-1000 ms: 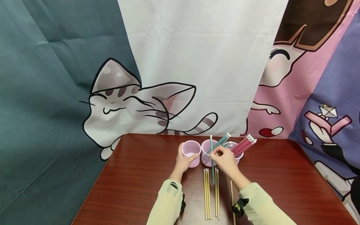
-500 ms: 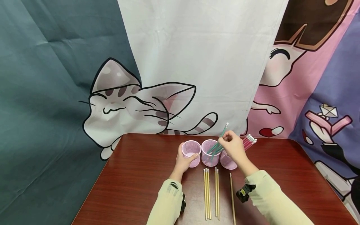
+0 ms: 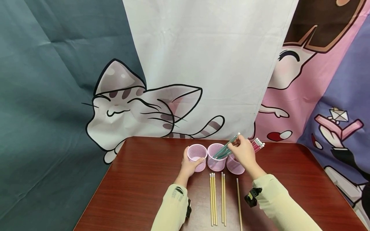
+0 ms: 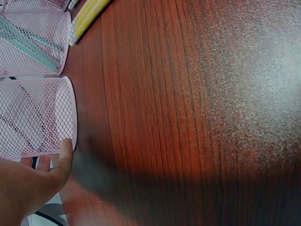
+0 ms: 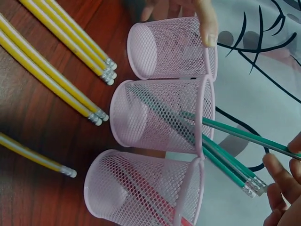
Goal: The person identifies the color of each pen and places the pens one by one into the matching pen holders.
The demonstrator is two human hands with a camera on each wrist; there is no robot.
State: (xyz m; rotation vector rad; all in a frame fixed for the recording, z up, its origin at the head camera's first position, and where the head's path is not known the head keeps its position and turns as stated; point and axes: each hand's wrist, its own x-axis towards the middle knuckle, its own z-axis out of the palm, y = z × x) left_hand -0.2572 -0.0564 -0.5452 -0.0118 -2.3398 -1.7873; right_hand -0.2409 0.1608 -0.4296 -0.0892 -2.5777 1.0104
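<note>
My left hand grips the leftmost pink mesh pencil cup, thumb at its rim and the other fingers around the far side. This cup holds no pencils. Between finger and thumb, my right hand pinches a green pencil near its upper end. The pencil leans, its lower end inside the middle mesh cup. Other green pencils with white erasers slant in that same cup. Just below my right hand stands the right mesh cup, holding several pinkish-red pencils, partly hidden by the hand.
Yellow pencils lie on the brown table in front of the cups: a group of three, a pair and a single pencil. Behind the table's back edge hangs a printed cloth.
My right hand has moved right and away from me, tilting the green pencil from upright before the cups into the middle cup, then lower into it. My left hand keeps its hold.
</note>
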